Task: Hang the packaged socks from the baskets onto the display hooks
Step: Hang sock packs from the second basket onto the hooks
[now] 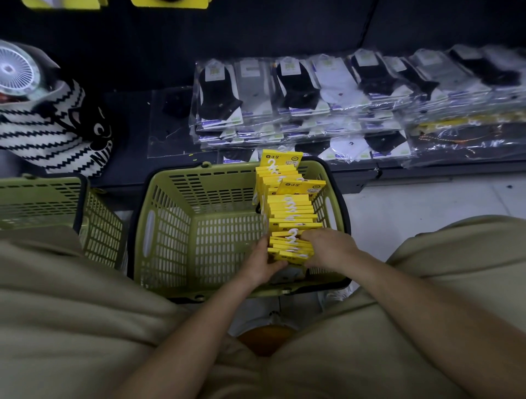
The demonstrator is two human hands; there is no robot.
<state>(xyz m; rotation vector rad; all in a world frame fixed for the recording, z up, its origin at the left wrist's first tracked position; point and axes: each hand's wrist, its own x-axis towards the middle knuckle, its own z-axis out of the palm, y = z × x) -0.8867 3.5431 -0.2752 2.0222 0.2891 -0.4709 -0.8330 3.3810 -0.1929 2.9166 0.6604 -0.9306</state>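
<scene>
A green plastic basket [176, 216] stands on the floor between my knees. Along its right side runs a row of sock packs with yellow card headers and white hooks [290, 210]. My left hand [263, 263] grips the left side of the nearest bunch of packs [289, 247]. On the bunch's right side, my right hand [327, 246] holds it with fingers curled over the top. The lower parts of the packs are hidden inside the basket. Two yellow card edges [170, 2] show at the very top of the dark display wall.
A second green basket [42, 199] stands to the left. Stacks of bagged black, grey and white socks [313, 94] lie on the dark shelf base behind. A striped bag [54, 125] with a small fan [15, 69] sits at left. Pale floor tiles [427, 199] lie to the right.
</scene>
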